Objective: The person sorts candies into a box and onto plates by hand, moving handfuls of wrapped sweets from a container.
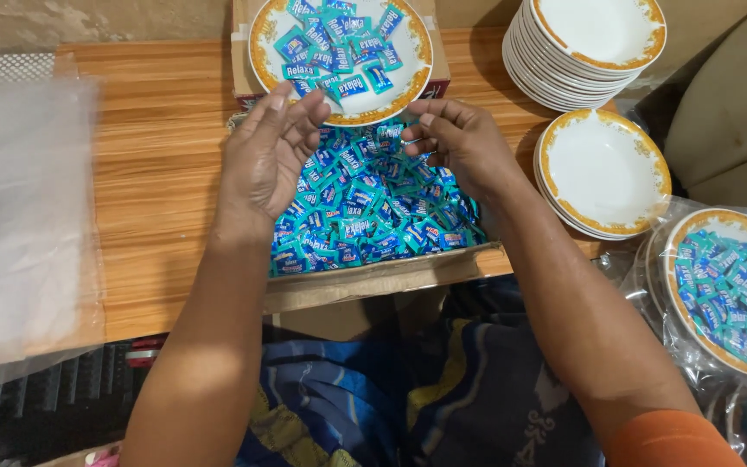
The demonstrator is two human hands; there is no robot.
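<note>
Left hand point(265, 156) at 9 o'clock of candy box point(373, 203), fingers spread, grip released. Right hand point(464, 143) at 3 o'clock, fingers curled; grip contents indeterminable. Both below candy plate point(341, 56).

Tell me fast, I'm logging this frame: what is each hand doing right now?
Left hand: open, fingers spread, over the box of blue candy packets.
Right hand: fingers curled, pinching a candy packet, apparently.
</note>
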